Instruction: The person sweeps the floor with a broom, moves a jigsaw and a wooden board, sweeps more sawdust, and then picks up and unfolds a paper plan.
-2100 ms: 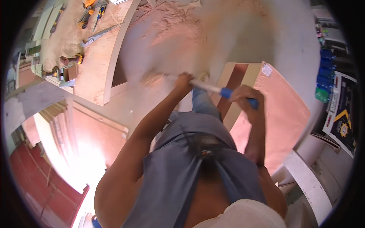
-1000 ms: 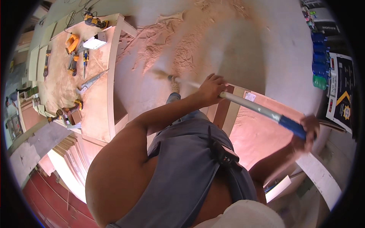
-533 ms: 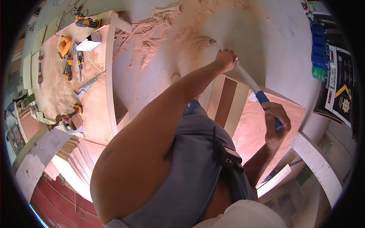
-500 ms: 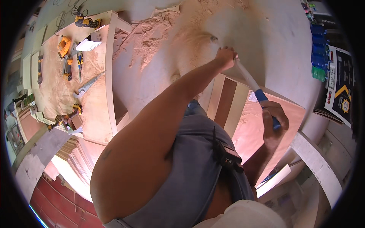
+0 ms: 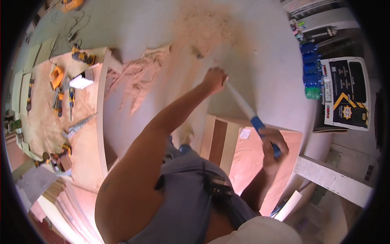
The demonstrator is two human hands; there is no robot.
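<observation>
My left hand, arm stretched forward, is closed round the far part of a white pole. My right hand grips the blue handle section at the pole's near end. The pole slants from near right to far left, and what is on its far end cannot be made out past my left hand. Beyond the hands a spread of sawdust covers the grey floor, with a small dark piece at its near edge. A heap of wood shavings or crumpled sheet lies to the left.
On the left a dusty wooden workbench carries a handsaw, a cordless drill and other yellow power tools. An open wooden cabinet stands close at my right. Farther right are blue water bottles and a black-and-white printed panel.
The view has shifted, showing more floor and sawdust ahead. Both hands stay on the pole and now appear farther left and lower in the picture.
</observation>
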